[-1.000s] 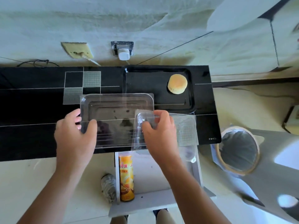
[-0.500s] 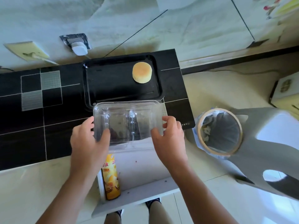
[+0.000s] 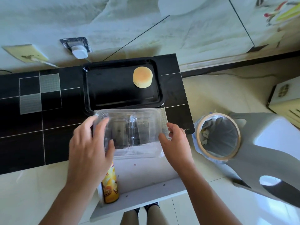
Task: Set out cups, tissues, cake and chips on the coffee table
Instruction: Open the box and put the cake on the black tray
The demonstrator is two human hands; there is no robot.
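A glossy black coffee table [image 3: 32, 143] with thin white grid lines carries a matte black rectangular tray [image 3: 113, 95]. A round, golden, spongy cake [image 3: 142, 77] sits in the tray's far right corner. Both hands hold a thin, ribbed clear plastic clamshell [image 3: 133, 132] at the table's near edge: left hand [image 3: 89, 148] grips its left end, right hand [image 3: 175, 143] pinches its right. A yellow cylindrical chips can [image 3: 110, 185] lies on a white shelf [image 3: 146, 181] below.

Golden-yellow cake [image 3: 142, 77] on black tray [image 3: 113, 93]; black table [image 3: 32, 143] with white gridlines; yellow-orange chips can [image 3: 110, 187]
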